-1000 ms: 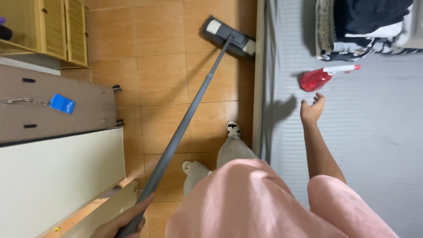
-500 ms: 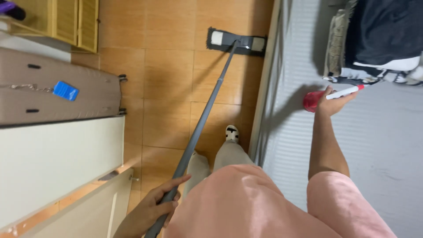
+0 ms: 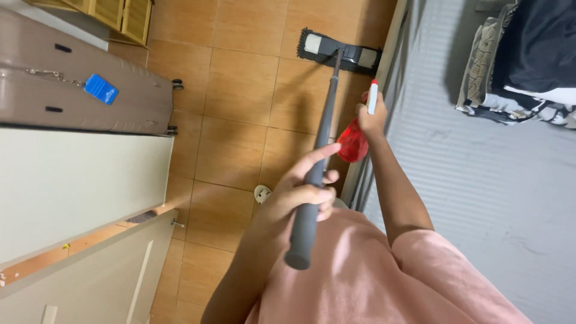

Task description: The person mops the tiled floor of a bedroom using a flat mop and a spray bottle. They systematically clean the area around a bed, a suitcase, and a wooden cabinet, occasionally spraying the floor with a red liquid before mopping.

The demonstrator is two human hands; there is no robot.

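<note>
The fingers [image 3: 317, 193] of the left hand [image 3: 297, 195] are curled tight around a grey mop pole [image 3: 321, 147]. The pointing finger sticks out straighter along the pole, toward 1 o'clock. The hand holds the pole near its top end, and the round end of the pole pokes out below the hand at 6 o'clock.

From the hand, the pole runs up toward 12 o'clock to the flat mop head [image 3: 339, 51]. The mop head lies on the tan tile floor [image 3: 240, 90], just beside the edge of the bed [image 3: 480, 180].

The right hand [image 3: 371, 117] is at 1 o'clock from the left hand, near the pole. Its fingers are closed around a red spray bottle [image 3: 353, 146]. The white top of the bottle with its red tip sticks up past the hand at 12 o'clock, and the red body hangs below the hand at 7 o'clock. The bottle is up in the air, over the line where the floor meets the bed.

The person wears pink clothes [image 3: 372, 276]. One foot [image 3: 262, 193] shows on the floor, just left of the left hand.

At 9 o'clock lies a big brown suitcase [image 3: 78, 102] with a blue tag [image 3: 100, 89]. At 2 o'clock a pile of folded clothes [image 3: 528, 60] sits on the grey bed.
</note>
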